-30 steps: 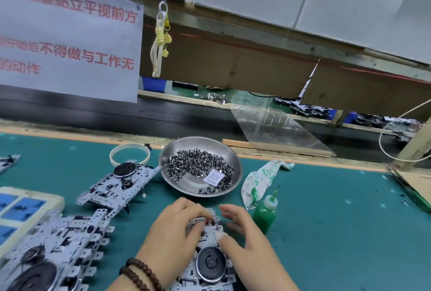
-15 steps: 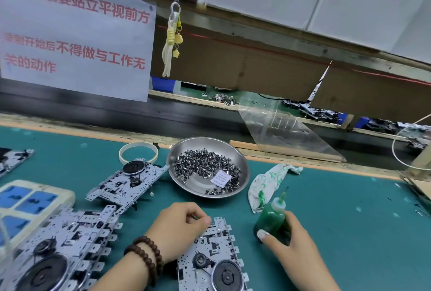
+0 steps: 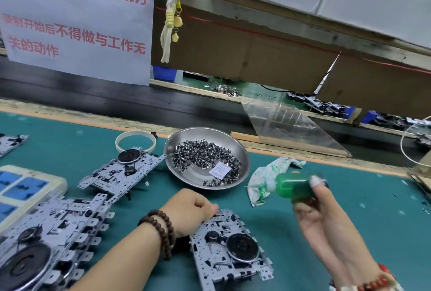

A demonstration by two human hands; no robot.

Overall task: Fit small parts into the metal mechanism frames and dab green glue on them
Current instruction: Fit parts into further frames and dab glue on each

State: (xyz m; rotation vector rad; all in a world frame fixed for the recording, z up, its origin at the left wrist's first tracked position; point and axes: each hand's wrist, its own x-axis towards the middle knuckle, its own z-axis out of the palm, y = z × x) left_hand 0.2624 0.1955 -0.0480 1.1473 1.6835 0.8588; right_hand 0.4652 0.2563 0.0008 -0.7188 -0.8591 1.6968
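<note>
A metal mechanism frame (image 3: 229, 247) with a black round wheel lies on the green mat in front of me. My left hand (image 3: 190, 211), fingers curled, rests on its far left corner and holds it down. My right hand (image 3: 314, 211) grips the green glue bottle (image 3: 292, 184), lifted off the mat and tipped on its side, nozzle pointing left toward the stained cloth (image 3: 268, 176). A steel dish (image 3: 242, 154) holds several small dark parts and a white label.
Another frame (image 3: 123, 174) lies left of the dish, and a stack of frames (image 3: 44, 244) sits at the lower left. A white ring (image 3: 135, 142), a beige tray with blue pads (image 3: 23, 188) and a clear plastic sheet (image 3: 286, 125) are nearby.
My right hand left the frame, took the green bottle off the mat, lifted it and tipped it sideways. My left hand stayed on the frame's far edge.
</note>
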